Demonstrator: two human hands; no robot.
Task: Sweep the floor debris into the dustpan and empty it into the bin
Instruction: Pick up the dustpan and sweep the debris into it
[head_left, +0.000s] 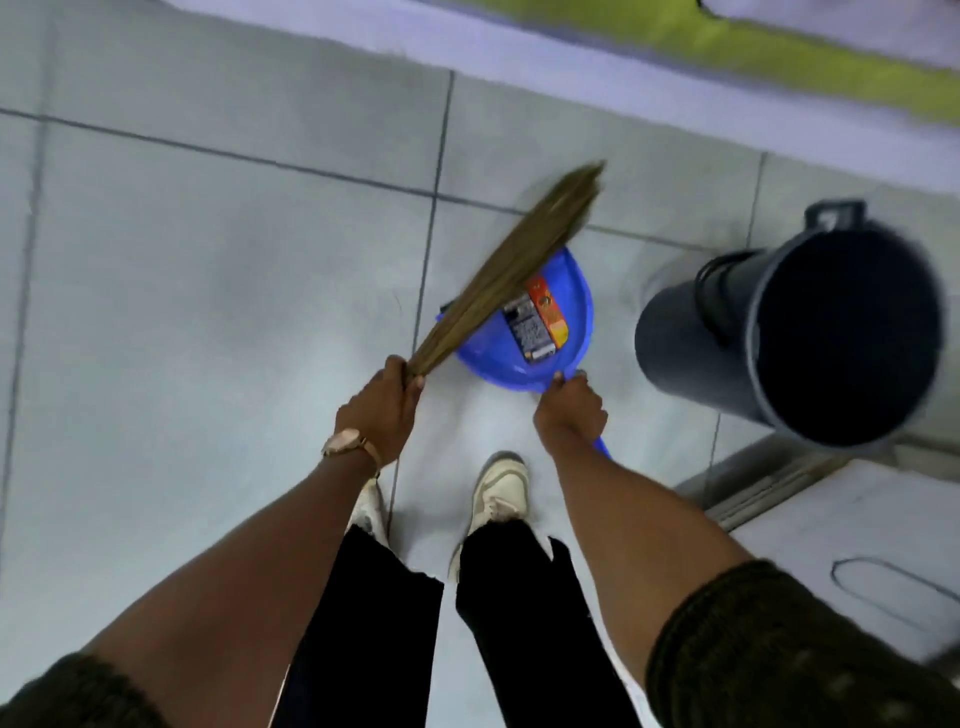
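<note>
My left hand (382, 402) grips the base of a brown straw broom (511, 265), whose bristles slant up and right across the left part of a blue dustpan (574, 312). My right hand (571, 410) holds the dustpan's blue handle. Inside the pan lies a flat orange and black printed packet (537, 319). A dark grey bin (810, 332) stands open just right of the dustpan, apart from it. The picture is blurred by motion.
Grey floor tiles (208, 260) spread to the left and front. My two feet in white shoes (498, 491) stand right behind the dustpan. A wall base with a yellow-green stripe (779, 57) runs along the top. A metal threshold (753, 483) lies under the bin.
</note>
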